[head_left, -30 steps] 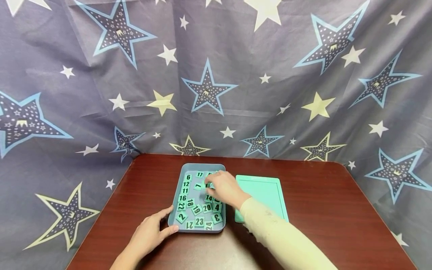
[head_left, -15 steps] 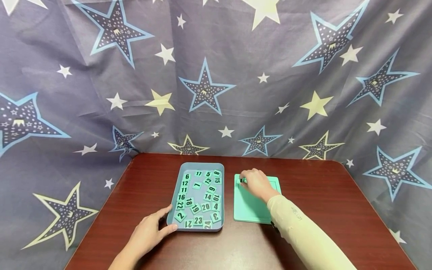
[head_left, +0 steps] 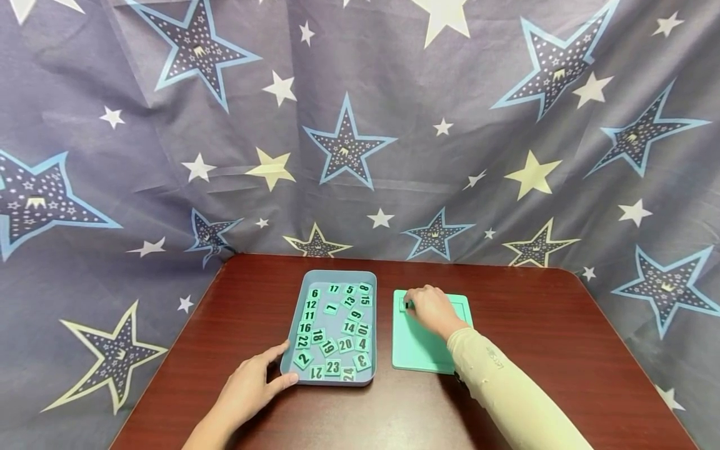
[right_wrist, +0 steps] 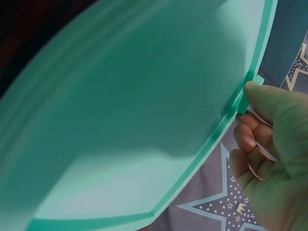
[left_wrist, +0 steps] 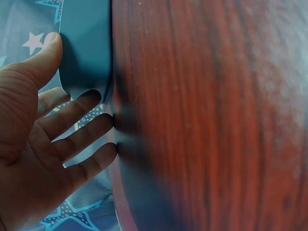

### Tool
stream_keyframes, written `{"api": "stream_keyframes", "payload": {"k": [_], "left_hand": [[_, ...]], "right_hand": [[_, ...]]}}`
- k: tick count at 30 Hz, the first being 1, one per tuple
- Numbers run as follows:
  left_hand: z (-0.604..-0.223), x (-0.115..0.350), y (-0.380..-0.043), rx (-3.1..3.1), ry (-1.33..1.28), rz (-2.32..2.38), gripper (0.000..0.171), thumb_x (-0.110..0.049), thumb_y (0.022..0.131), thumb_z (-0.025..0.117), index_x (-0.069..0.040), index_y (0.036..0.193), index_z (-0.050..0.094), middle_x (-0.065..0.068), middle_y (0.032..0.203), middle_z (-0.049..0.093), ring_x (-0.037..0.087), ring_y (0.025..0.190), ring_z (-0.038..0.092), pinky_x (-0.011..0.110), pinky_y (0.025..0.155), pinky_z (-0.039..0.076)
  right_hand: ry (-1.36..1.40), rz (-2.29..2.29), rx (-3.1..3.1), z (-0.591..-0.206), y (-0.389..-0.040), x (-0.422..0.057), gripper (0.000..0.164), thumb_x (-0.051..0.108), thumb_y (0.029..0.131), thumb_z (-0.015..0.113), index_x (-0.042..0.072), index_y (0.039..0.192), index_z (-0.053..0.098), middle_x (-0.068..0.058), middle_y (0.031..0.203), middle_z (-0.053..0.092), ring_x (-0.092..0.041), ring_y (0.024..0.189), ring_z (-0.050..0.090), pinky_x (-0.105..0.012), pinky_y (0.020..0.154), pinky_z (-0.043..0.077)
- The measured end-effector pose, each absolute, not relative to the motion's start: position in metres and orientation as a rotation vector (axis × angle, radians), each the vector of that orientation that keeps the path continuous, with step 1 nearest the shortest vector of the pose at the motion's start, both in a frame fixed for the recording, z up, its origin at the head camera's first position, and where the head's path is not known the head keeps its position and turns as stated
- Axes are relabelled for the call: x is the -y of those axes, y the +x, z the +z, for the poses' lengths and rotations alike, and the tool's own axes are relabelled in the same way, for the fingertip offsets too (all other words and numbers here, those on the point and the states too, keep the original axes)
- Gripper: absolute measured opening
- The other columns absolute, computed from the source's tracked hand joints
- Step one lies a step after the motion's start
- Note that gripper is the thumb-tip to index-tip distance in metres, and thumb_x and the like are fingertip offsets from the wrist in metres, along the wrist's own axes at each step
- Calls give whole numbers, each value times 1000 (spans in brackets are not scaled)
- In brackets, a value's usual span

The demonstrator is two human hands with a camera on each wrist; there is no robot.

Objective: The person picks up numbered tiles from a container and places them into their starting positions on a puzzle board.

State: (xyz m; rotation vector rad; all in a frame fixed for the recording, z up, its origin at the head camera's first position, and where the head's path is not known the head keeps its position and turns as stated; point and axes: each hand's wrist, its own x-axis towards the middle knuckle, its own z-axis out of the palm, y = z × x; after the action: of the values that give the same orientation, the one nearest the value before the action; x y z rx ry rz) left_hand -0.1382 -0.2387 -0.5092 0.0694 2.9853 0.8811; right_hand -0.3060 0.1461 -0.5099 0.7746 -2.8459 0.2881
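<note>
In the last second my right hand (head_left: 432, 309) has crossed from the tray (head_left: 332, 322) to the far left corner of the board (head_left: 424, 344), where it pinches a tile (right_wrist: 244, 104) whose number I can't make out. The carrying looks done, I judge, with the setting-down still to finish, while my left hand (head_left: 247, 381), relaxed and gripping nothing tightly, touches the tray's near left corner
</note>
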Motion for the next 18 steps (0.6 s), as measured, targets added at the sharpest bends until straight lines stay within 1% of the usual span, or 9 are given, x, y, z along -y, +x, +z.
{"api": "stream_keyframes", "payload": {"k": [3,10,18], "left_hand": [[-510,239,-138,-2985,70,881,73,-47,92,84,-17,154,60,17,146,68,40,135,64,64,107,52],[-511,240,-138,-2987,68,879,73,-47,92,83,-18,154,60,18,146,68,40,135,64,63,106,52],[-512,240,-138,-2992,66,873,73,-47,92,83,-18,154,60,19,144,69,41,134,65,64,106,52]], "right_hand": [[775,287,2859,-511,-305,-146,21,15,92,86,8,110,81,-7,106,83,-30,100,74,-48,95,59],[791,226,2799,-515,-306,-145,19,18,90,88,11,106,81,-4,102,82,-29,92,70,-46,87,58],[755,170,2806,-515,-307,-141,14,16,92,85,12,105,81,-6,103,80,-31,96,70,-47,87,57]]}}
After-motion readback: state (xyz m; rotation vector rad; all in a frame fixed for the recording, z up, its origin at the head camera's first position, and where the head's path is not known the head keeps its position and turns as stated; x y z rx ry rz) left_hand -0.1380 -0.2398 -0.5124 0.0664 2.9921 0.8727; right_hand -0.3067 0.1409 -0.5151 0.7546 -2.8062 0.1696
